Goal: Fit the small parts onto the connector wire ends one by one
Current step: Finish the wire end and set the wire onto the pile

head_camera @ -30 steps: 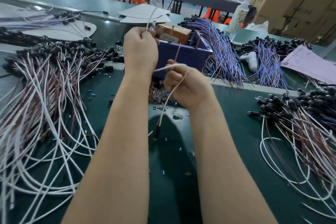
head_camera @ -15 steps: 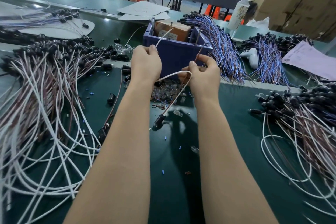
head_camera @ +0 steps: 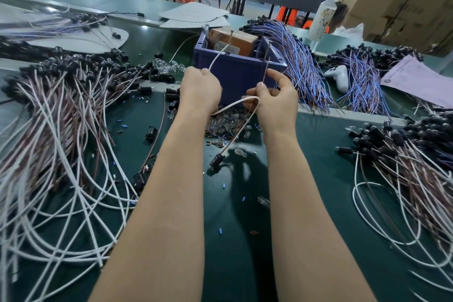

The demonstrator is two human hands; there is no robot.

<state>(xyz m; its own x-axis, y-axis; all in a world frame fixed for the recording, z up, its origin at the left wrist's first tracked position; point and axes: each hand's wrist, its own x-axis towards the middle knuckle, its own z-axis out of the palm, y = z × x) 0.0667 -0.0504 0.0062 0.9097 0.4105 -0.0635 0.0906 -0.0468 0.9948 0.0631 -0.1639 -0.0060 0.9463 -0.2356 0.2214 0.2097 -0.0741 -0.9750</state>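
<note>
The wire in work sits at the centre of the frame, held between both hands. Its black plug hangs low, just above the green mat. From the plug the paired lead climbs up and to the right, then arches over in a loop by the right wrist.

It splits there into two free ends. The brown strand stands nearly upright out of the right hand, pinched between thumb and forefinger, with its bare tip pointing at the upper edge of the frame. The white strand comes out of the top of the left hand, whose fingers are curled round it, and leans up and to the right.

Both tips point up and away from the person, while the small parts lie in a heap below, between the two wrists. Whether either hand already holds a part I cannot tell. I judge the next part has to slide down along a strand's upright axis, so a hand must first dip to the heap.

A blue bin stands just behind the hands. Bundles of wires spread to the left and right.
</note>
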